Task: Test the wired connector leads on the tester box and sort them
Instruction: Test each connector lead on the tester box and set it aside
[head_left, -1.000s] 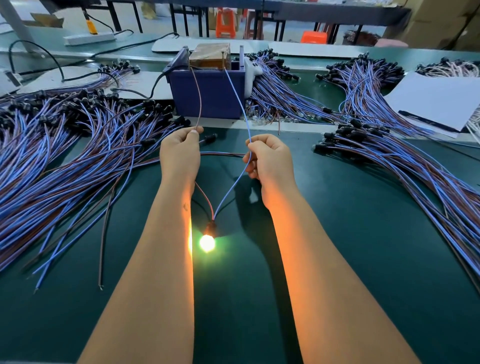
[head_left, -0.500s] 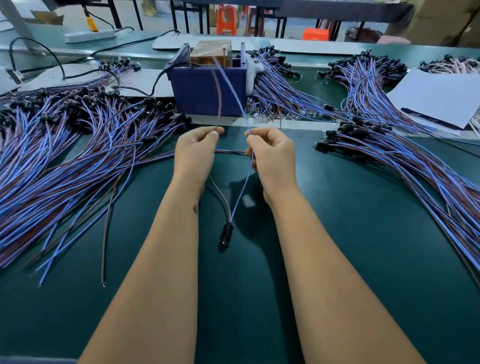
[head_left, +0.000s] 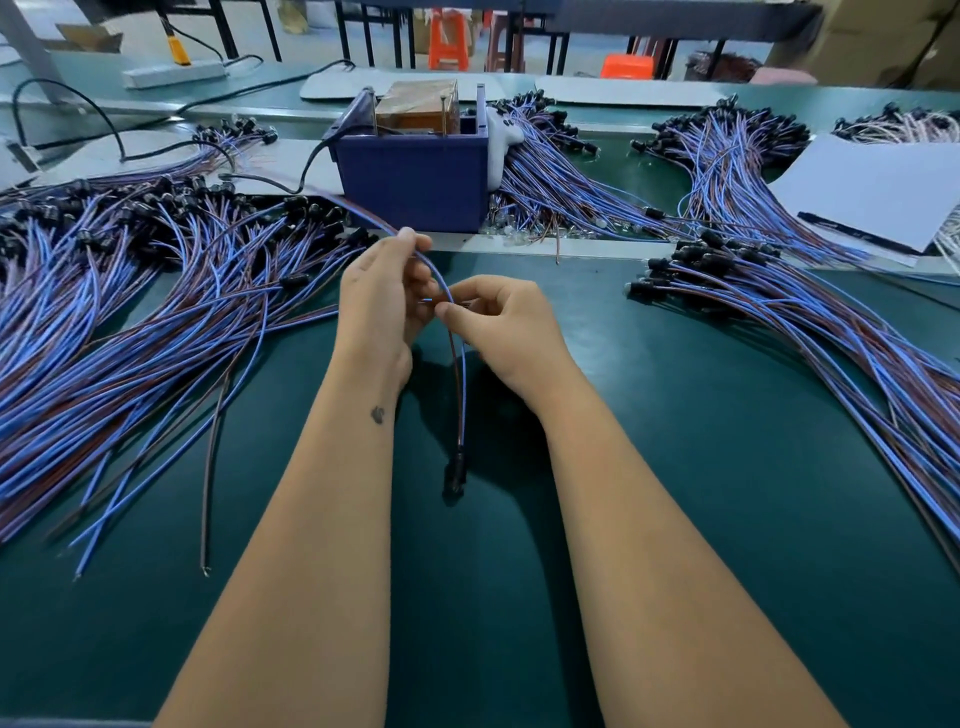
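The tester box (head_left: 415, 176), a dark blue bin with a brown block and two upright metal pins on top, stands at the middle back of the green mat. In front of it my left hand (head_left: 382, 306) and my right hand (head_left: 506, 332) are close together, both pinching one lead (head_left: 461, 384) of a blue and a brown wire. Its black connector (head_left: 455, 475) hangs unlit near the mat between my forearms. The lead's free ends arc up and left, away from the box.
A big pile of leads (head_left: 130, 312) fans over the left of the mat. A second pile (head_left: 831, 338) lies at the right, with more bundles (head_left: 566, 176) behind the box. White sheets (head_left: 878, 192) lie at the far right. A black cable (head_left: 270, 179) runs into the box.
The lamp at the connector has gone dark. Both hands pulled the wire ends off the tester pins, came together, and the ends swung left.
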